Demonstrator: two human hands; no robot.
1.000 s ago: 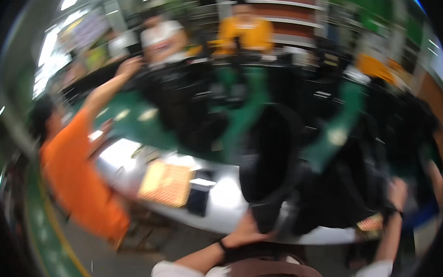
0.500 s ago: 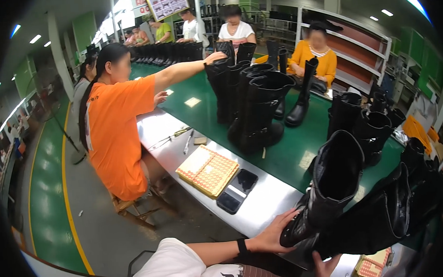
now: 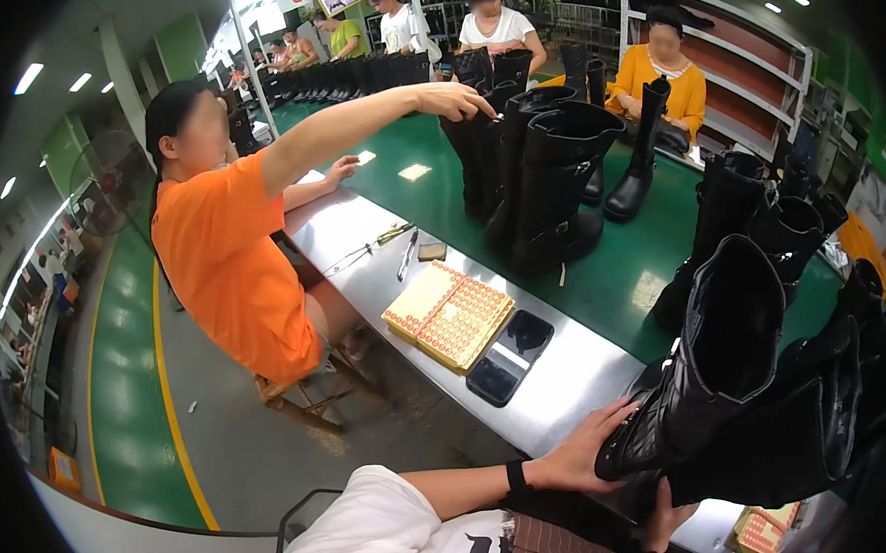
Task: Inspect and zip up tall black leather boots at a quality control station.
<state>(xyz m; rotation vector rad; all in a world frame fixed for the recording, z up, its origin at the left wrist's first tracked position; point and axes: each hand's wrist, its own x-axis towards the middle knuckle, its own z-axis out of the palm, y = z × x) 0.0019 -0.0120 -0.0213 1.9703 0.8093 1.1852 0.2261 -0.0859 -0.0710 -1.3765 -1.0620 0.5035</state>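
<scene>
At the near right, a tall black boot leans with its wide shaft opening toward me and a metal fitting at its side. My left hand is closed round the foot of this boot, with a dark band on the wrist. Beside it, a second black boot lies tilted, its shaft pointing right. My right hand grips the foot end of that one from below; the boot hides most of its fingers.
A stack of yellow sticker sheets, a phone and a pen lie on the metal ledge. Black boots stand on the green table. A co-worker in orange sits at left.
The whole view has shifted, moving the table and boots rightward in the picture. The orange-shirted co-worker's outstretched hand has changed position over the boot tops. My hands keep hold of the same boots.
</scene>
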